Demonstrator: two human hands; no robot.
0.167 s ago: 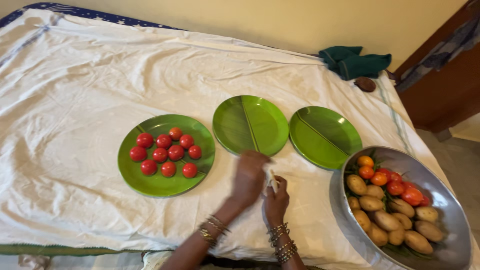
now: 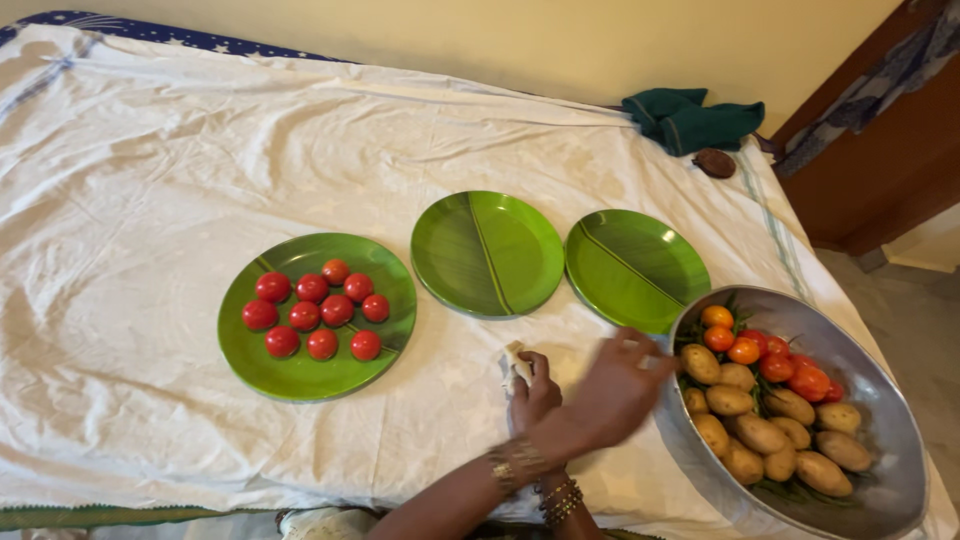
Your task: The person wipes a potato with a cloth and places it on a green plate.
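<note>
Hands crossed – L hand (image 2: pixel 615 385) spread over bowl (image 2: pixel 880 500) rim, R hand (image 2: pixel 532 395) gripping pale scrap (image 2: pixel 514 360).

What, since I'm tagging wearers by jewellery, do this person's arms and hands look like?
Both forearms are bare, with no sleeves in view. The left hand has a stack of gold-coloured bangles at its wrist. The right hand has darker beaded bangles at its wrist. Rings cannot be made out.
</note>
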